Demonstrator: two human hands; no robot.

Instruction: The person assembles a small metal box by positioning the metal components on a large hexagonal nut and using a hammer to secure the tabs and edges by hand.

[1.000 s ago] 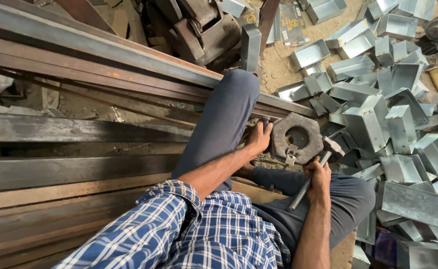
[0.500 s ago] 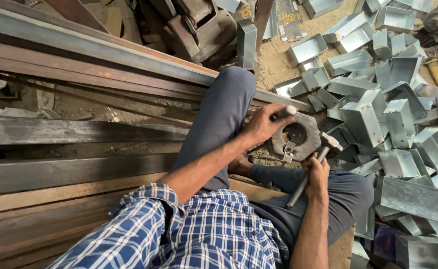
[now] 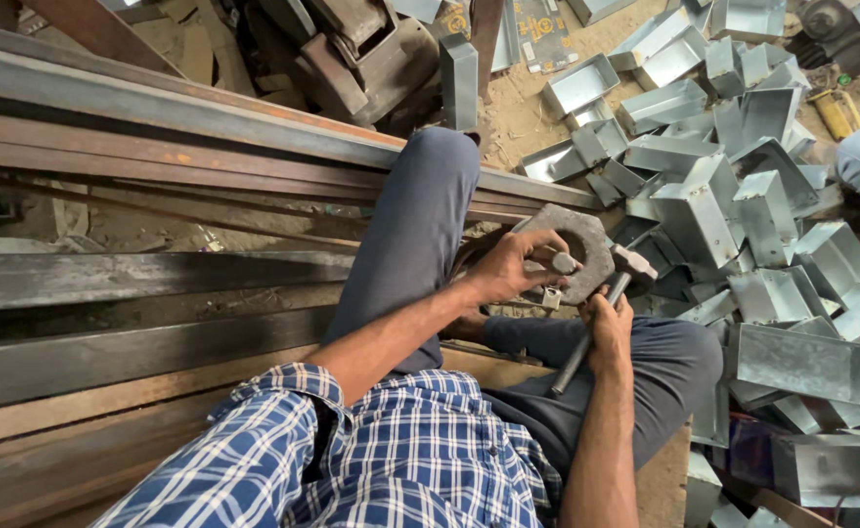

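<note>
From the head camera I look down at a seated person in a blue checked shirt and grey trousers, legs stretched toward the upper middle of the frame.

My left hand sits just right of centre, its grip clenched around a small cylindrical metal punch and resting against a thick grey metal die block with a round hole through it. The block lies on the ground between the legs, a little above and to the right of frame centre. A small metal piece shows at the block's lower edge, just under the hand.

My right hand is slightly lower and to the right, grasping the shaft of a hammer. The hammer head points up beside the block's right edge; I cannot tell whether it touches the block.

Long rusty steel beams run across the left half of the frame. A heap of folded sheet-metal boxes fills the right side, from the top edge down to the lower right corner. Dark scrap parts lie at the upper middle.
</note>
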